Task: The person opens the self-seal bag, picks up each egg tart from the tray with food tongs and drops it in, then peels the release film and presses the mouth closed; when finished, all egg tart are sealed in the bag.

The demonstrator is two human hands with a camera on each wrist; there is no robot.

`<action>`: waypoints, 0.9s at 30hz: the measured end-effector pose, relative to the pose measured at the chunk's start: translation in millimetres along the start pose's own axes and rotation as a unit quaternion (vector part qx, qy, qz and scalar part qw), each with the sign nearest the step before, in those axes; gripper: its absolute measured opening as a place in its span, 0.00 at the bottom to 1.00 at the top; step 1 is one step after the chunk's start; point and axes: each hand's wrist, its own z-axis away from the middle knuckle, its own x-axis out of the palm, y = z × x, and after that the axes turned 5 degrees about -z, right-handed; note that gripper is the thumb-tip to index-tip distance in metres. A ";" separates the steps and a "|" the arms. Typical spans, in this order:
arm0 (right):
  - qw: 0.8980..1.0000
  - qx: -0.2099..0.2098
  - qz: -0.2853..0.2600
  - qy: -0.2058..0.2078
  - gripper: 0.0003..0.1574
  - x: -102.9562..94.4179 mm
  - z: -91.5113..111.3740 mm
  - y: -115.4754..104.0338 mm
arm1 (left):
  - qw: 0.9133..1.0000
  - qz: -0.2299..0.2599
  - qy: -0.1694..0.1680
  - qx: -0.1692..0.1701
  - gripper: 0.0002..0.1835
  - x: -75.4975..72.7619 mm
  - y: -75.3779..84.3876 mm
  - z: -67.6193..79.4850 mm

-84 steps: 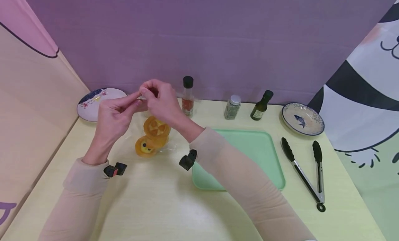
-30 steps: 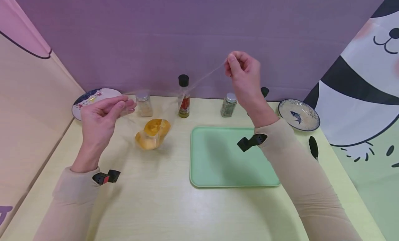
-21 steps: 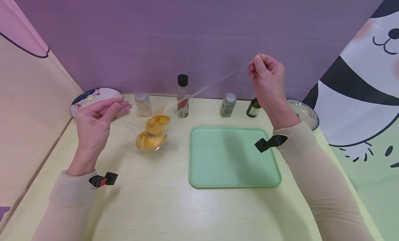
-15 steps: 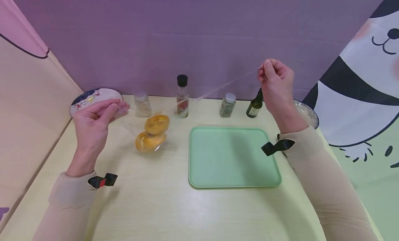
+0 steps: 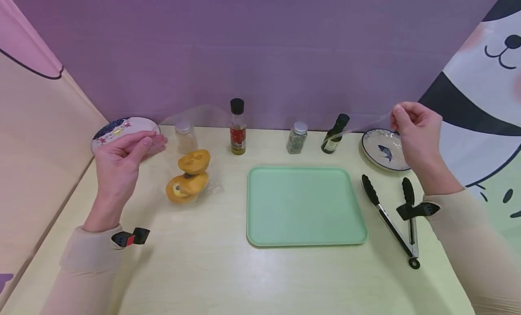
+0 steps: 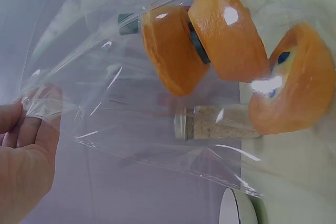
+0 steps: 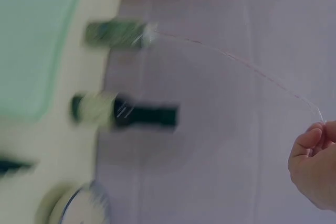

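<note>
In the head view my left hand (image 5: 118, 165), at the left, pinches the upper edge of a clear plastic bag (image 6: 115, 124). Inside the bag are several orange-brown bun-like pieces (image 5: 194, 161), one with a small face pattern. The left wrist view shows the bag's film spread out beyond my fingers, with the pieces at its far end. Far to the right, raised above the table, my right hand (image 5: 419, 134) pinches a thin clear plastic strip (image 7: 252, 67). The strip trails leftward, its loose end in front of the dark green bottle (image 5: 335, 134) and apart from the bag.
A green tray (image 5: 305, 206) lies mid-table, with tongs (image 5: 390, 226) to its right. Along the back stand a flowered plate (image 5: 138, 123), a pale jar (image 5: 185, 138), a red-labelled bottle (image 5: 238, 134), a herb jar (image 5: 297, 137) and a fish-patterned dish (image 5: 382, 150).
My hands began close together; the right hand has pulled far right and then lower, drawing out the strip, which has come away from the bag. The left hand has shifted slightly left.
</note>
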 end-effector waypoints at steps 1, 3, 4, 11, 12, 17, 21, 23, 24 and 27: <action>1.000 0.009 0.018 0.008 0.06 -12.8 1.3 2.4 | 1.000 0.002 -0.002 0.001 0.14 0.0 -0.7 -0.7; 0.998 0.038 0.049 0.025 0.07 -36.7 5.0 6.8 | 1.000 0.004 -0.005 0.003 0.13 0.1 -1.9 -2.1; 0.996 0.052 0.059 0.035 0.06 -47.5 6.7 9.0 | 1.000 0.005 -0.006 0.004 0.14 0.4 -2.4 -2.9; 0.982 0.137 0.089 0.094 0.14 -102.5 17.5 16.7 | 1.000 -0.010 -0.007 0.005 0.14 4.2 -5.2 -6.6; 0.979 0.147 0.091 0.104 0.16 -108.1 18.5 17.0 | 1.000 -0.013 -0.007 0.004 0.14 5.2 -5.5 -6.8; 0.967 0.189 0.089 0.143 0.19 -133.2 23.8 22.8 | 1.000 -0.019 -0.011 0.001 0.14 6.1 -6.3 -5.9; 0.951 0.234 0.130 0.152 0.13 -157.7 28.6 38.6 | 1.000 -0.024 -0.012 0.005 0.13 6.9 -7.2 -5.7; 0.935 0.259 0.193 0.144 0.11 -170.3 32.0 51.6 | 1.000 -0.019 -0.015 0.006 0.13 7.2 -7.5 -6.0; 0.927 0.267 0.225 0.137 0.13 -176.5 34.2 59.0 | 1.000 -0.020 -0.016 0.008 0.13 7.6 -7.5 -6.2; 0.889 0.268 0.354 0.112 0.23 -193.1 42.4 80.8 | 1.000 -0.008 -0.019 0.006 0.13 9.2 -7.4 -6.9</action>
